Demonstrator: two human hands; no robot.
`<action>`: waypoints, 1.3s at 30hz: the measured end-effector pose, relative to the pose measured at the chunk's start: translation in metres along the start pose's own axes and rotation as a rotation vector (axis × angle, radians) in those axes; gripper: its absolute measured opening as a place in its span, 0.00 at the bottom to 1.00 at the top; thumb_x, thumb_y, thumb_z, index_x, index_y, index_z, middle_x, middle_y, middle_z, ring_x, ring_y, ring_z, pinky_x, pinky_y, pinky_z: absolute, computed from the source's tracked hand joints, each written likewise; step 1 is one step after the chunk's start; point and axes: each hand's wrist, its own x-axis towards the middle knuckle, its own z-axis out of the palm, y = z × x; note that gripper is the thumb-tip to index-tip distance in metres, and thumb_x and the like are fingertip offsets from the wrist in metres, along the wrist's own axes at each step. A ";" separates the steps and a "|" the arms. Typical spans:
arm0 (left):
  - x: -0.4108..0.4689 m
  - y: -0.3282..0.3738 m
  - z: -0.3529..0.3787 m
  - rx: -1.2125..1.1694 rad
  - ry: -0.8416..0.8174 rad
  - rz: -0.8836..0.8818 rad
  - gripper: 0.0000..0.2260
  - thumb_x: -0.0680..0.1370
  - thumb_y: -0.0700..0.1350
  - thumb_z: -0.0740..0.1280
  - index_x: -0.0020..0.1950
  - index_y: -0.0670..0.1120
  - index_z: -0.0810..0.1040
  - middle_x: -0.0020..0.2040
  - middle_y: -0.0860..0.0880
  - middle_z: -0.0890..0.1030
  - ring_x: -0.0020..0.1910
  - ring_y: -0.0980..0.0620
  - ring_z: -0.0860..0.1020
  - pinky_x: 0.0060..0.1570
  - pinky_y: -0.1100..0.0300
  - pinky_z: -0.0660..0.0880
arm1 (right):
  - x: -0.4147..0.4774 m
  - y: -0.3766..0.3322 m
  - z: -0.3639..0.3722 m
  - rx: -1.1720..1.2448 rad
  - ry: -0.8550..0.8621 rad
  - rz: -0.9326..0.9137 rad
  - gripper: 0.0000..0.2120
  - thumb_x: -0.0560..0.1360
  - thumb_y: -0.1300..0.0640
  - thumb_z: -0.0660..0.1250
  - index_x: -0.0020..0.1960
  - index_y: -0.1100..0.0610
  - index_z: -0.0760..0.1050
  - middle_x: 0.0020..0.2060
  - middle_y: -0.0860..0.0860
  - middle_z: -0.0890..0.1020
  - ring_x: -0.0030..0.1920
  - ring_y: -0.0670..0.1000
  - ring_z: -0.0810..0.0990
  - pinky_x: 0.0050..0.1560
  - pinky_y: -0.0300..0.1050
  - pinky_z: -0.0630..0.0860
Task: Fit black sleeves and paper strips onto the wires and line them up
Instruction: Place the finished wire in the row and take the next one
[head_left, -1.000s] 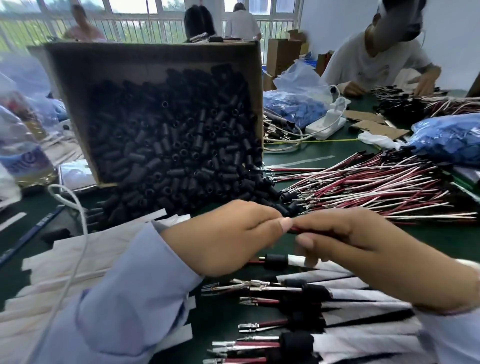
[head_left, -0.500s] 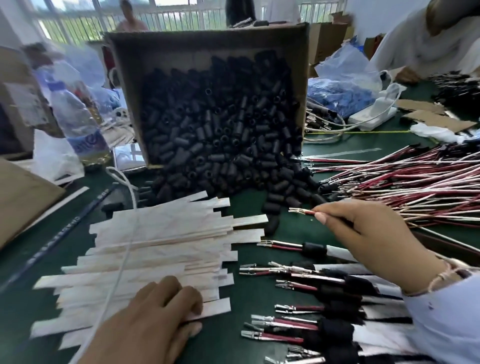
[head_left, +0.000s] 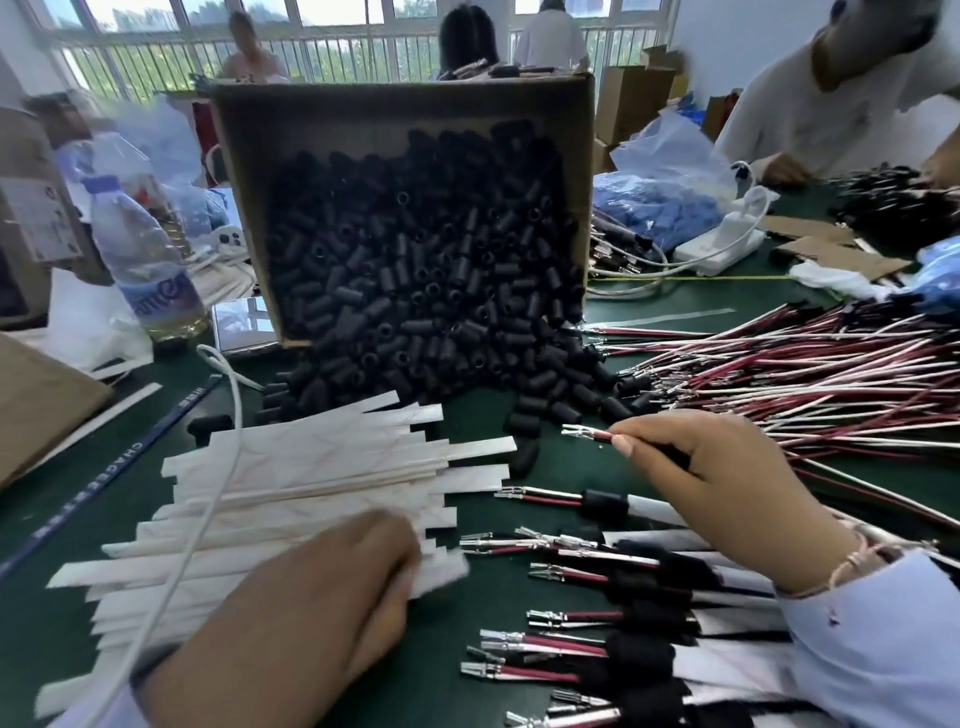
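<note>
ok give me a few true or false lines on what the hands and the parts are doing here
1. The right hand pinches a wire, its terminal pointing left. True.
2. The left hand holds a black sleeve. False: it lies on the paper strips.
3. The cardboard box is tipped, with black sleeves spilling onto the table. True.
4. The loose wire pile lies left of the box. False: it lies to its right.
</note>
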 end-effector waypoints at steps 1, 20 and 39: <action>0.004 0.001 -0.006 -0.146 0.075 0.011 0.15 0.72 0.63 0.45 0.46 0.59 0.67 0.41 0.59 0.76 0.38 0.61 0.76 0.38 0.67 0.72 | -0.001 -0.001 -0.001 0.029 0.035 -0.006 0.12 0.76 0.45 0.62 0.47 0.46 0.83 0.33 0.44 0.82 0.38 0.43 0.79 0.40 0.48 0.77; 0.108 0.020 0.001 -0.350 0.215 0.309 0.13 0.81 0.57 0.53 0.58 0.58 0.74 0.46 0.61 0.79 0.46 0.63 0.78 0.44 0.55 0.75 | -0.011 -0.016 -0.023 0.388 0.347 -0.169 0.07 0.74 0.45 0.66 0.51 0.42 0.80 0.39 0.43 0.84 0.39 0.45 0.82 0.38 0.40 0.76; 0.102 0.022 -0.012 -0.187 0.113 0.368 0.14 0.82 0.56 0.52 0.57 0.56 0.75 0.44 0.60 0.78 0.41 0.63 0.76 0.39 0.61 0.72 | -0.011 -0.007 -0.022 0.342 0.265 -0.233 0.07 0.75 0.48 0.67 0.47 0.46 0.84 0.27 0.48 0.76 0.27 0.49 0.74 0.27 0.37 0.67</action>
